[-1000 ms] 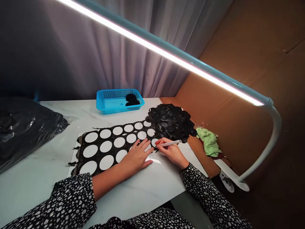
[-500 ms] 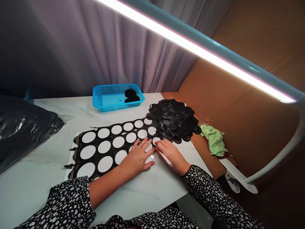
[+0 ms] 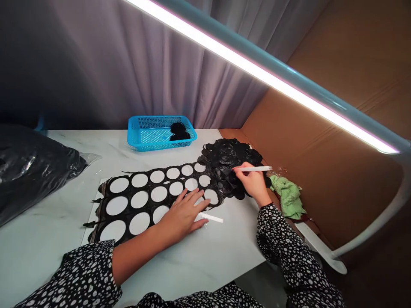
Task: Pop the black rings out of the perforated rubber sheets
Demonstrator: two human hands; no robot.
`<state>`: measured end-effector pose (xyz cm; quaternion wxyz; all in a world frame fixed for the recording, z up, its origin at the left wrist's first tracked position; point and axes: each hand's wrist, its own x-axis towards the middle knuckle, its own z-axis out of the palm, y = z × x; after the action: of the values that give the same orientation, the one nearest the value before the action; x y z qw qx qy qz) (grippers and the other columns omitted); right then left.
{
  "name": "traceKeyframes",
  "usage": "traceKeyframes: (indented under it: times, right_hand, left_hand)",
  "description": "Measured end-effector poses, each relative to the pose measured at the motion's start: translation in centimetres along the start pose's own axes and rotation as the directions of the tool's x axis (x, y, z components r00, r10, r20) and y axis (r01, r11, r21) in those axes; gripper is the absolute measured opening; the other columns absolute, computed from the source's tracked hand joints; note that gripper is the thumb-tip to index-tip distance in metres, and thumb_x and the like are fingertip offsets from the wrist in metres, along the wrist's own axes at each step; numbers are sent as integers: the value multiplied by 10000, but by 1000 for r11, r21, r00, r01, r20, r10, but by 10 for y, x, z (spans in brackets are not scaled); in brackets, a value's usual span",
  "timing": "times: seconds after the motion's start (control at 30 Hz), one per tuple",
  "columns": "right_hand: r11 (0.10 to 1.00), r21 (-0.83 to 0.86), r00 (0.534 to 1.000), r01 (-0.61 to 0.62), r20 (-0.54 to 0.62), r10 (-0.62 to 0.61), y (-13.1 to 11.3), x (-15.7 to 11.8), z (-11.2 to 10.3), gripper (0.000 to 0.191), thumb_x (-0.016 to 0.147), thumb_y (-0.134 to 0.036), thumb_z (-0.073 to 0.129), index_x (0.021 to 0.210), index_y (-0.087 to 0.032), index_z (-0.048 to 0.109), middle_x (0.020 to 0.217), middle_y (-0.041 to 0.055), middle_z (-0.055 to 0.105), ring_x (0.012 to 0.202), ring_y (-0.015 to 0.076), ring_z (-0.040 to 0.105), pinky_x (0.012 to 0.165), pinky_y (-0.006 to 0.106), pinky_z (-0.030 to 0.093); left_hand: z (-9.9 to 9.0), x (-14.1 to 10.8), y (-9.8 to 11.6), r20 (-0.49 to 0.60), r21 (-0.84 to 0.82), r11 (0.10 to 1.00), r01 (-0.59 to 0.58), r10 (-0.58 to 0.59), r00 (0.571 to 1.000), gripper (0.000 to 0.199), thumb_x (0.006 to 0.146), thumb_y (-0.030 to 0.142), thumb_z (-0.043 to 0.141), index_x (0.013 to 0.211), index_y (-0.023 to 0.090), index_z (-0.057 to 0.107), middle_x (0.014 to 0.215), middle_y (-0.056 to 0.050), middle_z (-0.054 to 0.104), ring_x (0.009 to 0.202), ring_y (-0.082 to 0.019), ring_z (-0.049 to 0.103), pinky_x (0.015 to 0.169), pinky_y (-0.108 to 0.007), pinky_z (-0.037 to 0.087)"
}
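Note:
A black rubbery sheet (image 3: 128, 214) with rows of round white openings lies on the table. My left hand (image 3: 186, 209) rests flat on its right part, fingers spread. By the left thumb a thin white strip (image 3: 214, 218) sticks out, its other end partly hidden by the hand. My right hand (image 3: 257, 185) is over a heap of black round pieces (image 3: 229, 149) at the sheet's right end. Its fingers pinch a slim white stick-like tool (image 3: 258, 169) that points right. Whether the fingertips also hold a black piece cannot be made out.
Behind the sheet stands a blue plastic basket (image 3: 136, 145) with black round pieces (image 3: 178, 131) inside. A full black bag (image 3: 35, 171) is at the left. On the right lie a green cloth (image 3: 289, 196) and a lamp's white arm (image 3: 369, 226); its lit tube (image 3: 257, 72) crosses overhead.
My right hand has moved right and up from the sheet's edge to the heap, carrying the white tool. My left hand stays on the sheet; the white strip beside its thumb is now uncovered.

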<state>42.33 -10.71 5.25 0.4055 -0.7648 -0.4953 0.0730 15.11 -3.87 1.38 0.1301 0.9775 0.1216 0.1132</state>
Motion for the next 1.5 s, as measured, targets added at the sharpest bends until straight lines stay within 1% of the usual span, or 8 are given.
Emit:
traceKeyframes:
  times: [0.1, 0.17, 0.3, 0.77, 0.97, 1.17, 1.4, 1.5]
  right_hand:
    - [987, 150, 971, 51, 224, -84, -21, -12, 29, 174, 868, -288, 532, 751, -203, 630, 821, 25, 693, 757, 176, 602, 712, 271, 440]
    - [976, 201, 931, 83, 333, -148, -29, -17, 44, 171, 877, -280, 534, 752, -203, 621, 833, 23, 690, 799, 179, 613, 758, 279, 446]
    - [968, 225, 886, 110, 420, -198, -31, -20, 54, 178, 898, -282, 521, 772, -206, 620, 855, 24, 685, 828, 184, 620, 789, 298, 449]
    - [963, 168, 857, 211, 442, -265, -29, -20, 59, 152, 901, -250, 530, 775, -218, 610, 878, 36, 698, 839, 204, 612, 792, 324, 450]
    - [966, 178, 870, 185, 427, -245, -29, -22, 59, 150, 904, -265, 530, 795, -220, 623, 865, 30, 696, 835, 202, 624, 781, 318, 459]
    - [958, 129, 876, 258, 388, -288, -25, -26, 64, 127, 892, -243, 562, 777, -224, 613, 871, 30, 679, 808, 191, 609, 786, 324, 435]
    - [960, 248, 896, 126, 387, -218, -21, -29, 64, 148, 908, -282, 537, 808, -215, 624, 959, 48, 684, 899, 200, 630, 836, 323, 467]
    - [959, 251, 897, 132, 381, -224, -22, -28, 63, 153, 906, -277, 549, 784, -209, 613, 955, 47, 673, 894, 193, 625, 839, 316, 466]
  left_hand:
    - [2, 12, -5, -49, 53, 995, 88, -85, 995, 531, 957, 433, 554, 1377, 120, 468, 1443, -187, 472, 1369, -321, 410, 1135, -499, 310]
    - [6, 16, -9, -55, 81, 989, 122, -118, 991, 529, 954, 456, 552, 1355, 115, 493, 1445, -193, 470, 1375, -337, 399, 1127, -505, 319]
    - [14, 13, -12, -54, 87, 989, 123, -119, 991, 528, 964, 488, 516, 1366, 146, 496, 1476, -176, 443, 1390, -333, 378, 1127, -508, 310]
    - [16, 10, -14, -56, 21, 993, 117, -116, 992, 526, 970, 497, 493, 1381, 168, 487, 1489, -151, 436, 1407, -333, 349, 1139, -513, 281]
    - [18, 9, -15, -64, 22, 993, 112, -111, 992, 518, 980, 513, 457, 1379, 184, 490, 1488, -147, 438, 1408, -325, 347, 1137, -509, 281]
    - [17, 11, -12, -40, 39, 991, 131, -130, 991, 531, 949, 472, 549, 1371, 153, 506, 1480, -154, 449, 1404, -339, 353, 1142, -505, 275]
    - [16, 10, -12, -34, 45, 990, 131, -129, 991, 529, 951, 478, 543, 1376, 166, 497, 1491, -148, 436, 1408, -332, 348, 1140, -505, 279]
    - [16, 10, -12, -36, 59, 989, 137, -135, 990, 525, 944, 474, 556, 1369, 171, 503, 1490, -145, 439, 1405, -329, 354, 1142, -498, 278]
